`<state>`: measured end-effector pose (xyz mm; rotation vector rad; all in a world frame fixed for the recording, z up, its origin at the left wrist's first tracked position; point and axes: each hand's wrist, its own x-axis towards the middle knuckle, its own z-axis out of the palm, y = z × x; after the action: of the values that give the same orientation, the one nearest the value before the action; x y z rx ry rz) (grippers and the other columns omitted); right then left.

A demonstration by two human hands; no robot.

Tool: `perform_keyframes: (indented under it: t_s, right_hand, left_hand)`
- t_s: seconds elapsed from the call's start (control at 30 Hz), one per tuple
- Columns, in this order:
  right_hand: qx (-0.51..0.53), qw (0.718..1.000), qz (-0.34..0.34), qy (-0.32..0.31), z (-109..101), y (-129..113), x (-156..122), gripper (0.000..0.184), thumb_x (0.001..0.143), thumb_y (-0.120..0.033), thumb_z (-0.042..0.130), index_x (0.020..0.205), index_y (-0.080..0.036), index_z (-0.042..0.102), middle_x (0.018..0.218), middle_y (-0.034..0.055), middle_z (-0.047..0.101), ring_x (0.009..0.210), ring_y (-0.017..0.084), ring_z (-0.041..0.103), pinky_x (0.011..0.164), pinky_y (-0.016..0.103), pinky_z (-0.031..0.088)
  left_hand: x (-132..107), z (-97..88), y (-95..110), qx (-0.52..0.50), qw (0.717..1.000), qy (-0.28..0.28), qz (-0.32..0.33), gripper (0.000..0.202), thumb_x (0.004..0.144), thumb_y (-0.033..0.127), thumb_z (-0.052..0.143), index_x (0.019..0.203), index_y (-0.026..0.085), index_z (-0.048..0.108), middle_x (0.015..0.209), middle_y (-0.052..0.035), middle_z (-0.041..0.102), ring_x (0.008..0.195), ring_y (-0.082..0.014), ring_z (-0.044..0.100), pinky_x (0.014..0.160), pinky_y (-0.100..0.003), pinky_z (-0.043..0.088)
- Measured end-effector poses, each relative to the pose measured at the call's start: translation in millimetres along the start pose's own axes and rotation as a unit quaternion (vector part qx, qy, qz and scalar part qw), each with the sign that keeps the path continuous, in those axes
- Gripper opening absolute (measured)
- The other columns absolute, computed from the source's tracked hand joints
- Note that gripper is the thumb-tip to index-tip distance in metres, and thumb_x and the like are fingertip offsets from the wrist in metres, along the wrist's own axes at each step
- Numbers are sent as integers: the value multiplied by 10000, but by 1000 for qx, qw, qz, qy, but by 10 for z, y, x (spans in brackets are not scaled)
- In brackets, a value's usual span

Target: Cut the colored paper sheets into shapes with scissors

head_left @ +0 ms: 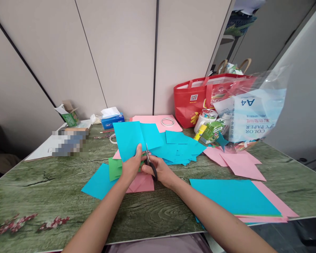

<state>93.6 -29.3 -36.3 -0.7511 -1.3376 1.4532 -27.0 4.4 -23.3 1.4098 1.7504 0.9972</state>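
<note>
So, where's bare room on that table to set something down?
The table is bare at front left, between the white sheet and the left forearm; also between that and the right forearm, nearer than the pink sheets. Crowded: mid-table with blue papers, back right around the red bag and plastic bag.

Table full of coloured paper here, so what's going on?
A person is working on blue paper with scissors. The left hand holds the blue paper up off the table, and the right hand holds the scissors, blades at the paper. Smaller blue pieces lie just beyond, and a stack of larger sheets sits near the front edge.
</note>
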Motion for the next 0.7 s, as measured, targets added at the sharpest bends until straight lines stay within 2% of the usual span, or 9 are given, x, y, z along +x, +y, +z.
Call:
perform_keyframes:
  t_s: [0.13,0.3,0.43,0.6,0.7]
  right_hand:
    - [2,1000,1,2,1,-2,-1,434,565,-483,720,845,-172,603,684,-20,504,619,117,433,610,252,363]
    - [-19,1000,-7,4,-2,3,1,420,575,-491,712,833,-179,603,685,-17,509,647,129,438,627,258,377]
    - [-9,1000,-1,4,-1,5,0,442,549,-507,721,823,-181,601,677,-18,503,632,126,428,613,256,380]
    - [-8,1000,-6,7,2,-1,-4,444,543,-509,723,816,-179,604,687,-17,499,629,121,420,606,251,373]
    - [-8,1000,-5,7,3,-5,-1,453,546,-514,719,828,-178,603,681,-18,493,622,117,415,594,247,361]
  left_hand:
    - [-3,-3,4,-1,999,8,34,343,689,498,532,867,246,683,959,-86,687,1001,-312,580,848,-362,402]
    - [-13,-13,37,23,1000,-6,-6,306,690,489,529,726,235,694,908,-120,693,998,-343,575,856,-389,389]
    - [-17,-19,42,19,1000,-5,-3,268,682,460,548,721,236,688,893,-122,696,999,-335,576,841,-369,398]
    - [-33,-29,51,29,999,-17,10,243,665,398,574,825,249,682,879,-103,701,1006,-330,575,862,-379,382]
    - [-25,-26,42,15,1000,-11,-12,191,648,390,591,742,251,681,869,-97,702,1035,-324,559,886,-377,371]
